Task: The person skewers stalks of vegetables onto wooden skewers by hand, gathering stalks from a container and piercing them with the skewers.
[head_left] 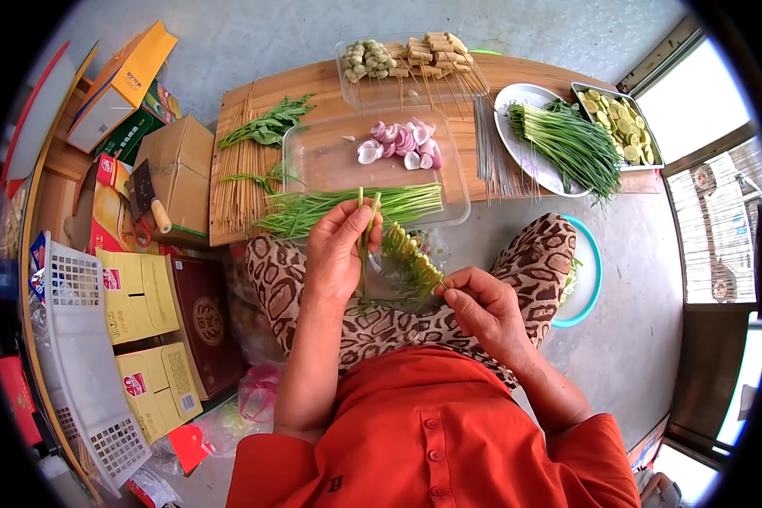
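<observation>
My left hand (pixel 339 247) is closed, pinching a few thin green vegetable stems (pixel 369 222) between thumb and fingertips above my lap. Lower and to its right, my right hand (pixel 485 310) grips the near end of a skewer, whose lower end is hidden by my fingers. Folded green stalks (pixel 415 256) are threaded along that skewer, with leafy ends hanging below. Just beyond my left hand, a bundle of long green stalks (pixel 356 207) lies across the near side of a clear plastic tray (pixel 322 152). Pink-purple onion pieces (pixel 402 142) sit in the same tray.
Bamboo skewers (pixel 235 199) and leafy greens (pixel 271 123) lie on the wooden table's left. Loaded skewers fill a clear tray (pixel 372 93) behind. Rightward are metal skewers (pixel 501 157), a white plate (pixel 516 97) of long greens and a slice tray (pixel 652 152). A cleaver (pixel 146 193) stands by the boxes.
</observation>
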The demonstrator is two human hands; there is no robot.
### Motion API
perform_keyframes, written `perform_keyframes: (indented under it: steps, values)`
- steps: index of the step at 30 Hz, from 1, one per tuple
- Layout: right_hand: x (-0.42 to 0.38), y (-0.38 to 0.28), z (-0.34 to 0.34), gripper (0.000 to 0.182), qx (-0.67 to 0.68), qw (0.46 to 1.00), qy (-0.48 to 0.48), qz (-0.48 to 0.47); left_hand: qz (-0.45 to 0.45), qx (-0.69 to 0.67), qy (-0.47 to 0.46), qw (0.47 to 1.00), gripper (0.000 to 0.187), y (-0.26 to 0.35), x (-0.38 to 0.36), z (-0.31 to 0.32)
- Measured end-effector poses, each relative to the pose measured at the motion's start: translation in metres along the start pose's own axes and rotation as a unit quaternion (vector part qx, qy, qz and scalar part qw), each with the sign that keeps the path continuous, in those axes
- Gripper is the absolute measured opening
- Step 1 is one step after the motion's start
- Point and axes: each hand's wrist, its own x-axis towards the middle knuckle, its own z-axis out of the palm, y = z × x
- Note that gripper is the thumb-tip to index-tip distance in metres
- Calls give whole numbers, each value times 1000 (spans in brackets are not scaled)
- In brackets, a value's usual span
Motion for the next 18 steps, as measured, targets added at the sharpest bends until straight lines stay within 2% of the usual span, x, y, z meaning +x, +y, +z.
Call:
perform_keyframes:
  steps: [18]
  values:
    - [0, -2, -1, 13, -5, 1000, -10, 3, -1, 35, -25, 999, 18, 5, 2, -6]
